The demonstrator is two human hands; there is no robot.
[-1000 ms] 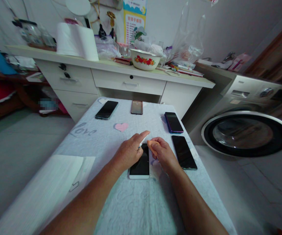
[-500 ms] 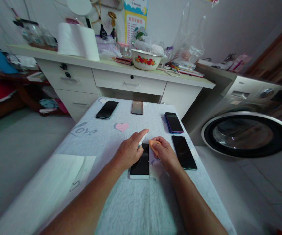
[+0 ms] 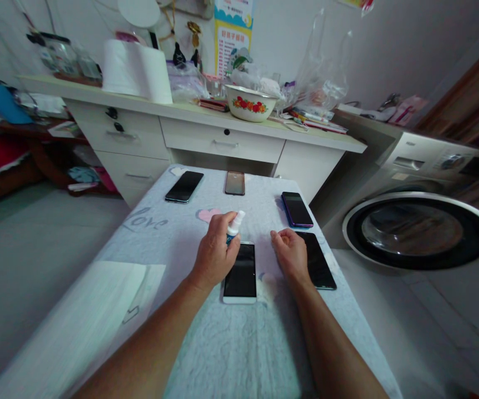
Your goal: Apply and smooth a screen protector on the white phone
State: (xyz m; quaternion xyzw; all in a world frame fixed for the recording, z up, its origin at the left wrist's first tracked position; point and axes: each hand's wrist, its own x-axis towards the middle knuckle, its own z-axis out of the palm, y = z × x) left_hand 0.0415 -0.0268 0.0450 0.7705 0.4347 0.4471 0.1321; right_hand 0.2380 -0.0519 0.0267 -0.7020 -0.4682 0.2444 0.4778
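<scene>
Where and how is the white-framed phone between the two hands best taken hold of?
Probably by its two long edges near the close end, from above on the person's side. The phone lies flat, screen up, its short end facing the person; the left hand, gripping the spray bottle, hides part of its left edge farther up.

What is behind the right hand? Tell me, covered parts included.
From this view, behind the right hand, a dark-screened phone shows its top edge and right side. The hand covers much of its left side, so that part cannot be seen.
</scene>
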